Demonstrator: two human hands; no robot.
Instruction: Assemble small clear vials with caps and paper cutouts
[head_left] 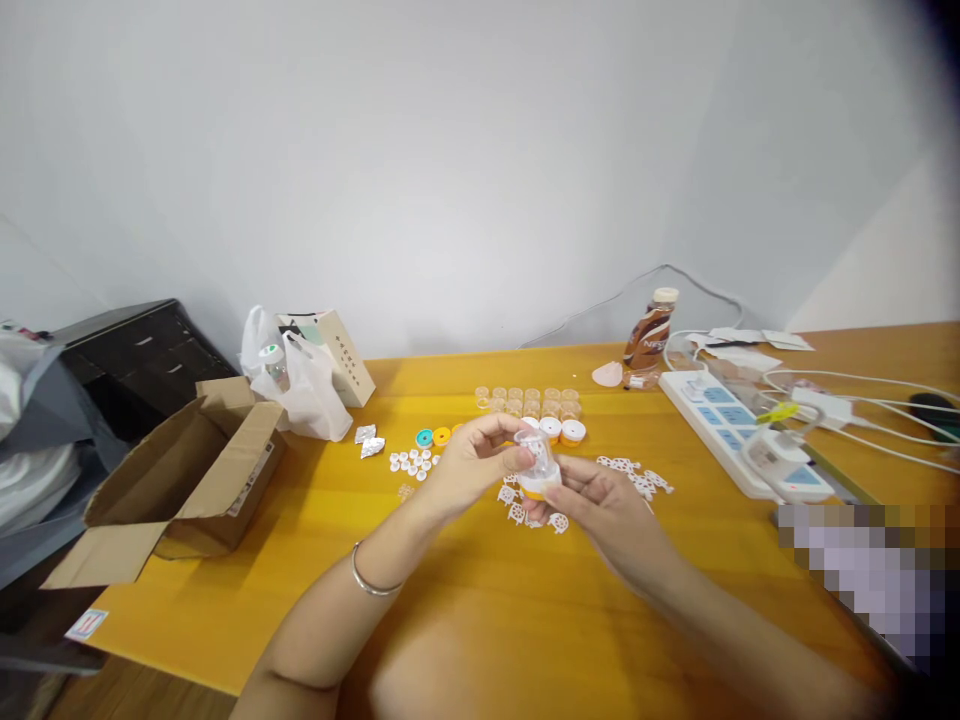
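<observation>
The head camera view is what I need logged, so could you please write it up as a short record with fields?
Left grip: on the clear top
Right grip: on the white-and-orange base under it
Beyond: clear cups in rows
Person's left: small white caps, foil pieces, open cardboard box
Person's right: bottle, power strip
Surface: yellow-brown table

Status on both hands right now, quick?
Left hand: closed, holding the clear plastic cup.
Right hand: closed, holding the white-and-orange base beneath it.
</observation>
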